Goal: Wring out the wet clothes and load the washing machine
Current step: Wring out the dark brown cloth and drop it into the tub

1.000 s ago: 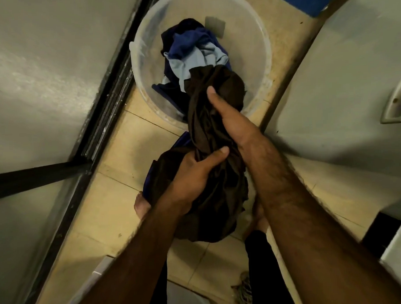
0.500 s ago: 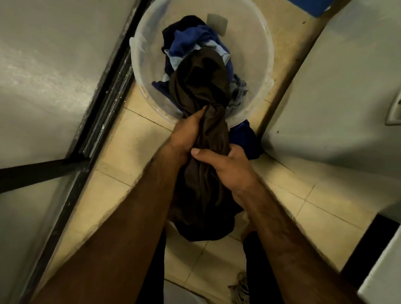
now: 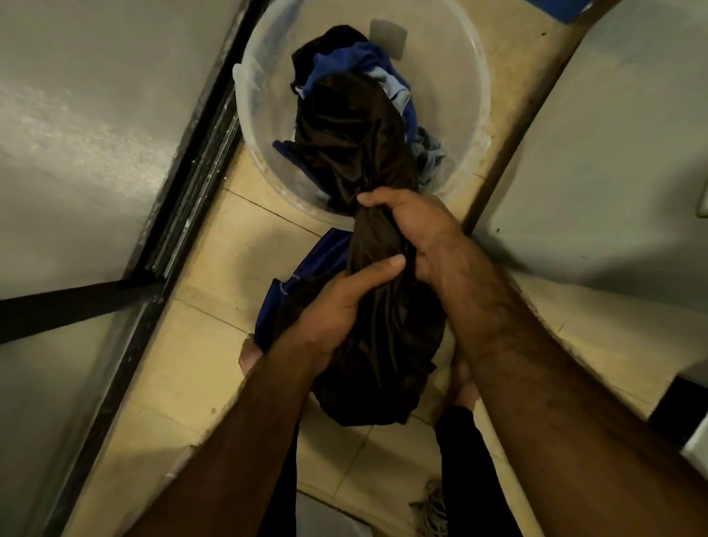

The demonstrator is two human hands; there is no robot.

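Fingers [image 3: 375, 197] of the right hand [image 3: 419, 229] curled tight round the brown garment [image 3: 355, 146], clamped at its narrowed neck just over the near rim of the clear tub [image 3: 483, 100]. Left hand [image 3: 337, 305] just below, thumb laid across the front, wrapped round the same roped cloth; both closed hard on it, neither slack. Fists set close together, most likely so as to twist one against the other and wring the stretch between them (a judgement, not a thing seen). Long axis of the garment running away from the body: far end draped over the blue clothes [image 3: 347, 59] inside the tub, near end hanging bunched below the left wrist, above the tiled floor [image 3: 210, 355]. A blue fold [image 3: 299, 270] dangling behind the left hand, possibly another piece caught up with the brown one; hard to tell in this dim light.
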